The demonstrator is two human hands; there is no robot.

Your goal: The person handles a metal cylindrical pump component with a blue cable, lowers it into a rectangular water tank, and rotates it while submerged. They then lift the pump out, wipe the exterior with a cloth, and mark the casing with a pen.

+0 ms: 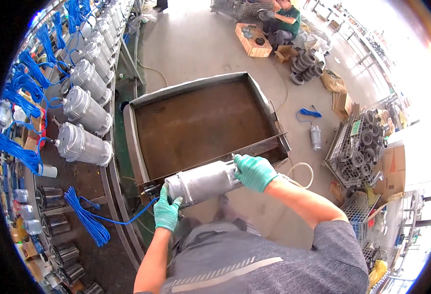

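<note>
A grey metal pump motor (204,182) lies on its side along the near edge of the water-filled trough (138,142). My left hand (166,211), in a green glove, is wrapped round the motor's left end from below, where a black fitting and blue cable (139,218) come out. At the other end my gloved right hand (254,172) is closed by the motor's end face. Whether it grips the end itself or a small part there is hidden by the fingers. The cable runs left to a coiled blue bundle (89,220) on the bench.
Similar motors (84,143) with blue cable coils line the left bench (78,183). On the floor to the right are another motor (315,137) and a wire cage (345,157) of metal parts. A co-worker (285,22) sits at the far end beside an orange crate (252,41).
</note>
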